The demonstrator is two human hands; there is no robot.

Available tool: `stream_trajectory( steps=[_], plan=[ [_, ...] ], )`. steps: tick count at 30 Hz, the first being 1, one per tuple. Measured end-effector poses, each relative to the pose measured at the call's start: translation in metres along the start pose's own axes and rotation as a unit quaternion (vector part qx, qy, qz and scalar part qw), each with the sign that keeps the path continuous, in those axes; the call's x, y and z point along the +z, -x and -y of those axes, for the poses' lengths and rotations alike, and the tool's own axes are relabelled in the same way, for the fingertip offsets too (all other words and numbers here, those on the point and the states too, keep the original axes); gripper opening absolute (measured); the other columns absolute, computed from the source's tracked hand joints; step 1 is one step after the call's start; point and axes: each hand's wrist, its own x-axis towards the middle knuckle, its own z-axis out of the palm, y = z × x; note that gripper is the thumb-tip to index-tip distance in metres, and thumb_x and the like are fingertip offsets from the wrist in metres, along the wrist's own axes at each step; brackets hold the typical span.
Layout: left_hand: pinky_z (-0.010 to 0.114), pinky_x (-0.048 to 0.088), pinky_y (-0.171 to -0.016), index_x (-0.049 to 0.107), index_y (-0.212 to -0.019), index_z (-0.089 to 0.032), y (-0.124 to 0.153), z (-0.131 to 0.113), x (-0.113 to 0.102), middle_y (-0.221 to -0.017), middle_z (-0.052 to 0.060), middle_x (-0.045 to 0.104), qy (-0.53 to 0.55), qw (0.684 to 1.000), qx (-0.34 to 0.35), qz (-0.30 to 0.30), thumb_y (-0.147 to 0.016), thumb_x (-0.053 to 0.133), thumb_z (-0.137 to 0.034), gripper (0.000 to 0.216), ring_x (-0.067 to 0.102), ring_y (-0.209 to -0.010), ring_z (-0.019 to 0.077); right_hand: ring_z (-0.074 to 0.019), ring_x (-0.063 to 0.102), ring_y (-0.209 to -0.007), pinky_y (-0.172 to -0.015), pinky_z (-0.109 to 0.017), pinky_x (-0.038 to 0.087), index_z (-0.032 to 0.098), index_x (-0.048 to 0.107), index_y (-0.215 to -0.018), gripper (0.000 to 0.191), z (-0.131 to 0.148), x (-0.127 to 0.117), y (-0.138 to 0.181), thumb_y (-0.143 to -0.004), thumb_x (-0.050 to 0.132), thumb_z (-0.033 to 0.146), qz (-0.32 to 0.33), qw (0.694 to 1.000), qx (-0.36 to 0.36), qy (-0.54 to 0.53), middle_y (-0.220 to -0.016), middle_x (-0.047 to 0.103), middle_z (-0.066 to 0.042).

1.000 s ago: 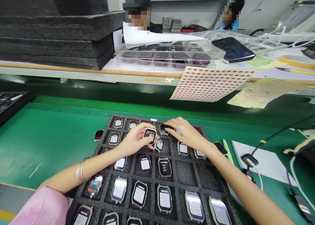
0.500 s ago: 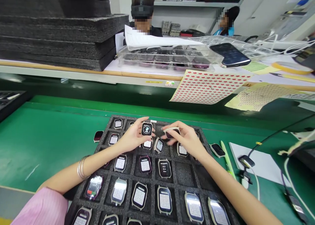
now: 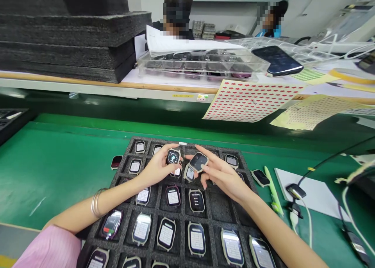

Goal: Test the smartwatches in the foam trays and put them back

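My left hand (image 3: 162,161) is closed on a strapless smartwatch (image 3: 173,157) whose lit screen shows a round dial. To its right, my right hand (image 3: 215,168) grips a second strapless watch (image 3: 199,161), pale-framed with a dark screen, between thumb and fingers. Both hands are above the far part of a black foam tray (image 3: 182,215). Strapless watches lie in its square pockets, many with lit white screens. One tilted watch (image 3: 190,173) rests just below the right hand's watch, partly covered by it. A purple-framed watch (image 3: 173,195) sits nearer me.
Left of the tray a dark watch (image 3: 116,162) lies on the green mat (image 3: 67,154). On the right are another watch (image 3: 260,178), a green pen (image 3: 273,190), a white pad (image 3: 310,193) and cables. Foam trays (image 3: 67,37) and a phone (image 3: 277,60) occupy the shelf. Two people are beyond.
My right hand has turned its watch so the screen faces up toward me, and brought it slightly left and lower. The left hand has shifted only slightly. A person behind the shelf has turned their head.
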Motion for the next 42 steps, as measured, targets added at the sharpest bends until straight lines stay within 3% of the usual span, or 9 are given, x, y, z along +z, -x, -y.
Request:
stream_trajectory(
  steps=[5, 9, 18, 23, 26, 32, 35, 39, 42],
  plan=[
    [0.023, 0.046, -0.055, 0.046, -0.119, -0.017, 0.008, -0.003, 0.006, -0.09, 0.003, 0.059, -0.015, 1.0, -0.017, 0.0, -0.07, 0.064, -0.013, 0.053, 0.057, -0.072, 0.0149, -0.0149, 0.064, -0.067, -0.048, -0.022, 0.051, 0.021, 0.053, -0.129, 0.048, 0.0, 0.0, 0.0, -0.084, 0.069, 0.02, 0.003, 0.999, -0.053, -0.004, -0.118, 0.064, -0.015],
    [0.021, 0.043, -0.052, 0.05, -0.117, -0.017, 0.015, -0.005, 0.007, -0.087, 0.001, 0.057, -0.096, 0.995, -0.014, 0.005, -0.074, 0.063, -0.015, 0.045, 0.054, -0.063, 0.0116, -0.0137, 0.065, -0.06, -0.048, -0.021, 0.052, 0.02, 0.059, -0.125, 0.045, 0.003, -0.001, 0.002, -0.082, 0.072, 0.02, 0.024, 0.998, -0.06, -0.025, -0.107, 0.069, -0.013],
    [0.023, 0.047, -0.059, 0.053, -0.111, -0.019, 0.026, -0.007, 0.012, -0.09, 0.001, 0.055, -0.133, 0.991, 0.004, 0.023, -0.077, 0.06, -0.015, 0.035, 0.052, -0.068, 0.0123, -0.0106, 0.061, -0.056, -0.044, -0.018, 0.048, 0.021, 0.062, -0.124, 0.039, -0.001, -0.002, 0.005, -0.085, 0.07, 0.025, 0.088, 0.992, -0.039, -0.079, -0.104, 0.07, -0.014],
    [0.027, 0.045, -0.079, 0.054, -0.11, -0.02, 0.028, -0.008, 0.011, -0.096, 0.002, 0.059, -0.187, 0.981, 0.042, 0.025, -0.077, 0.057, -0.011, 0.034, 0.055, -0.087, 0.0166, -0.0114, 0.062, -0.055, -0.046, -0.019, 0.05, 0.02, 0.063, -0.123, 0.037, -0.004, -0.004, 0.004, -0.086, 0.069, 0.023, 0.101, 0.991, -0.04, -0.075, -0.1, 0.071, -0.012],
    [0.028, 0.044, -0.083, 0.054, -0.109, -0.02, 0.027, -0.009, 0.009, -0.099, 0.002, 0.06, -0.208, 0.976, 0.049, 0.033, -0.077, 0.055, -0.011, 0.033, 0.056, -0.092, 0.018, -0.0119, 0.063, -0.055, -0.047, -0.021, 0.051, 0.018, 0.063, -0.123, 0.038, -0.006, -0.004, 0.004, -0.086, 0.069, 0.021, 0.099, 0.992, -0.045, -0.065, -0.098, 0.071, -0.012],
    [0.025, 0.046, -0.07, 0.052, -0.115, -0.021, 0.036, -0.004, 0.007, -0.104, 0.004, 0.06, -0.231, 0.973, 0.005, 0.02, -0.084, 0.056, -0.026, 0.032, 0.058, -0.085, 0.0183, -0.0106, 0.062, -0.054, -0.048, -0.021, 0.052, 0.014, 0.062, -0.124, 0.046, -0.01, 0.003, 0.009, -0.081, 0.073, 0.026, 0.112, 0.99, -0.012, -0.084, -0.093, 0.07, -0.011],
    [0.024, 0.047, -0.069, 0.055, -0.111, -0.022, 0.039, 0.005, 0.002, -0.097, 0.002, 0.062, -0.24, 0.971, -0.015, 0.005, -0.078, 0.063, -0.037, 0.037, 0.059, -0.08, 0.0181, -0.01, 0.062, -0.056, -0.052, -0.02, 0.052, 0.012, 0.058, -0.128, 0.054, -0.011, 0.001, 0.01, -0.079, 0.075, 0.028, 0.119, 0.989, 0.015, -0.089, -0.094, 0.069, -0.009],
    [0.023, 0.045, -0.056, 0.055, -0.116, -0.025, 0.04, 0.014, -0.001, -0.082, -0.001, 0.061, -0.235, 0.971, -0.045, -0.028, -0.072, 0.066, -0.056, 0.055, 0.053, -0.062, 0.0158, -0.0119, 0.063, -0.062, -0.057, -0.023, 0.053, 0.01, 0.053, -0.133, 0.064, -0.014, -0.004, 0.011, -0.077, 0.078, 0.03, 0.122, 0.989, 0.022, -0.083, -0.097, 0.067, -0.01],
    [0.023, 0.046, -0.057, 0.057, -0.112, -0.026, 0.042, 0.016, 0.0, -0.072, -0.003, 0.058, -0.248, 0.967, -0.05, -0.029, -0.069, 0.066, -0.062, 0.057, 0.052, -0.06, 0.0162, -0.0127, 0.063, -0.061, -0.057, -0.024, 0.053, 0.011, 0.054, -0.132, 0.066, -0.016, -0.005, 0.012, -0.075, 0.079, 0.031, 0.122, 0.989, 0.027, -0.085, -0.096, 0.067, -0.009]
  ],
)
